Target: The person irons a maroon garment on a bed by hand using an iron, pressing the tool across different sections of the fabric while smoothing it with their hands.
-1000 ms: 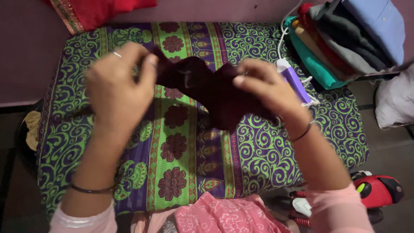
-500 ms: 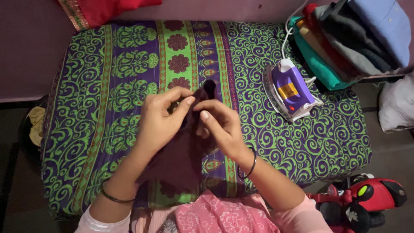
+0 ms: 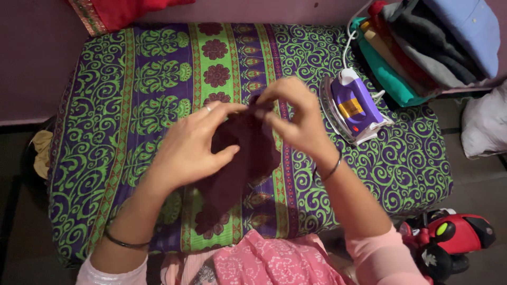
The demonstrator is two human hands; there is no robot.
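**Garment held at centre of surface, upper edge pinched by both hands**

Garment (image 3: 240, 163): dark maroon, soft and limp, hanging in loose folds from the hands down onto the middle of the surface. Its outline cannot be made out; the upper part is covered by fingers and the dark cloth merges with the pattern beneath.

Left hand (image 3: 193, 148): fingers curled, thumb and forefinger pinching the top edge of the garment. A ring shows on one finger and a thin dark bangle on the wrist.

Right hand (image 3: 293, 119): fingertips pressed together on the same edge, just beside the left hand's grip. A bangle on the wrist.

Surface (image 3: 111, 137): covered by printed cloth with green scrollwork on purple and a floral stripe.

Iron (image 3: 353, 108): purple and white plastic, lying near the right hand, cord running upward.

Stack of folded clothes (image 3: 422, 47): mixed colours, partly cut off at the frame corner.

Compared with half a second ago, the hands sit slightly higher and farther apart, and the grip is unchanged.
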